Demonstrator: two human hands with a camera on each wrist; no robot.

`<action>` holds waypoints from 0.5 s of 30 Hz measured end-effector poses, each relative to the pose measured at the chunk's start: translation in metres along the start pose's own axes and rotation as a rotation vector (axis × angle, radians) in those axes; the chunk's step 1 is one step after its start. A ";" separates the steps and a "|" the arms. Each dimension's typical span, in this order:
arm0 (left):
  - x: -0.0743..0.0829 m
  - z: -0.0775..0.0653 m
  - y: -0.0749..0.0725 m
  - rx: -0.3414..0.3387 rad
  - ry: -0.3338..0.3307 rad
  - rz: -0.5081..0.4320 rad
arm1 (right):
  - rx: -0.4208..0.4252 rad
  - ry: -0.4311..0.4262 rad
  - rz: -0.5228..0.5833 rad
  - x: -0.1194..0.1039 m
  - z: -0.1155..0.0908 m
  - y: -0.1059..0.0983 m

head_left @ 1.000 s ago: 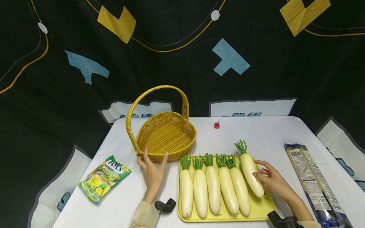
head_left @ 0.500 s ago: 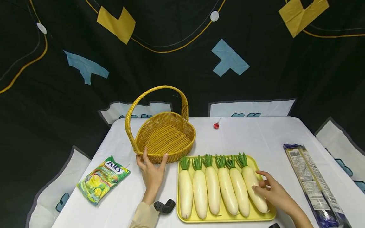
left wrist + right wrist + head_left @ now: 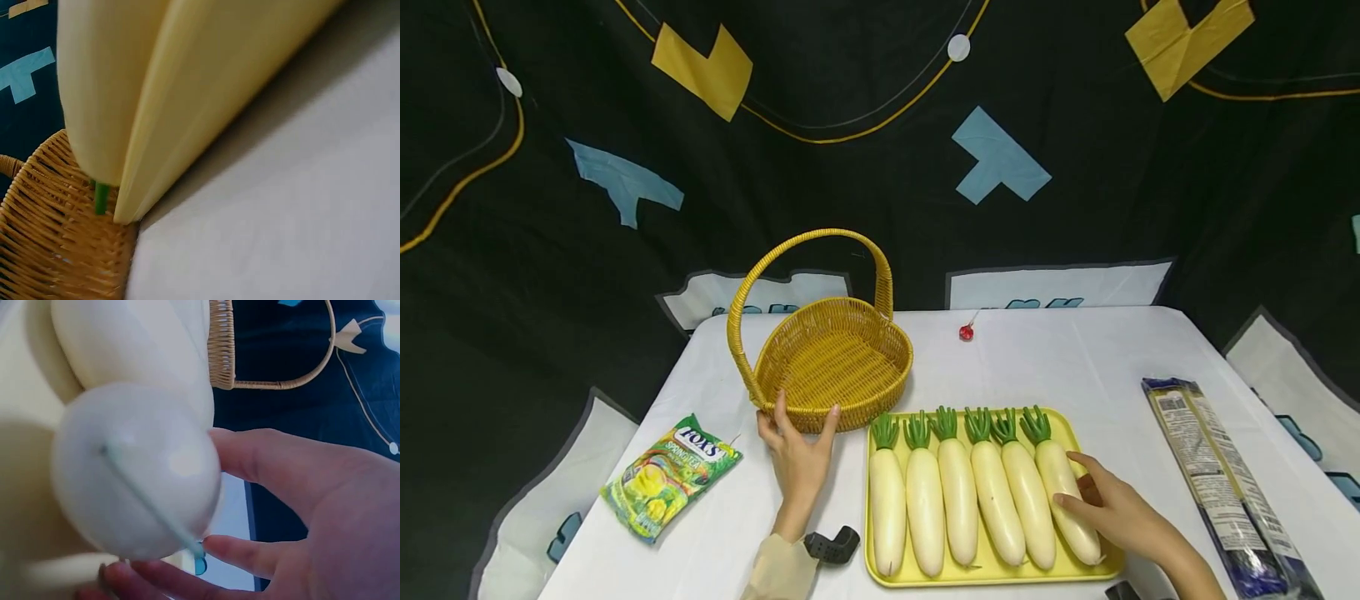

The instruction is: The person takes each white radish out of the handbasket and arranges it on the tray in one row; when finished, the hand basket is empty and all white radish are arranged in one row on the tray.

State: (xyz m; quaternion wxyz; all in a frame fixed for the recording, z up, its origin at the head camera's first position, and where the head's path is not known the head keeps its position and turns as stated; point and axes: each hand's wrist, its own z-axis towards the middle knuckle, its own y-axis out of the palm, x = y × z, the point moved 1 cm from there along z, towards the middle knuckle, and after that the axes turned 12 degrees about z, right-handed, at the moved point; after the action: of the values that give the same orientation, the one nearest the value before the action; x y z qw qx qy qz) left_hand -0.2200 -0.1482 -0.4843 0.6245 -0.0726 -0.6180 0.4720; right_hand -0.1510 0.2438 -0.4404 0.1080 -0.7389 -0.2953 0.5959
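Note:
Six white radishes with green tops lie side by side on a yellow tray. My right hand holds the rightmost radish, thumb on its upper side and fingers along its right flank. The right wrist view shows that radish's rounded end close up, with fingers curled around it. Further left, my left hand grips the near rim of a wicker basket with a tall arched handle. In the left wrist view the basket appears beyond a radish; the left hand is out of that view.
A green Fox's candy bag lies at the left of the white-covered table. A long blue-and-clear packet lies at the right. Near the back edge sits a small red lollipop. A black curtain hangs behind.
The rightmost radish has come down onto the tray beside the others, its top now level with theirs. The right hand moved slightly toward me with it. The left hand stays at the basket.

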 end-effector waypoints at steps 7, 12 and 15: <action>0.014 0.005 -0.042 -0.302 0.052 0.287 | 0.039 -0.082 -0.112 -0.015 0.001 -0.003; 0.050 0.014 -0.091 -0.487 0.197 0.437 | 0.162 -0.213 -0.241 -0.043 0.008 -0.008; 0.083 0.024 -0.109 -0.459 0.317 0.395 | 0.248 -0.308 -0.280 -0.068 0.019 -0.012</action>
State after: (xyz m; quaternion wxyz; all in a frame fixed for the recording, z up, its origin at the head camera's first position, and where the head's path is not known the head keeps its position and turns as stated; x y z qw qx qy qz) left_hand -0.2025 -0.1633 -0.3469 0.5768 -0.4019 -0.5773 0.4153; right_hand -0.1809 0.2114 -0.3835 0.2332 -0.5720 -0.3326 0.7126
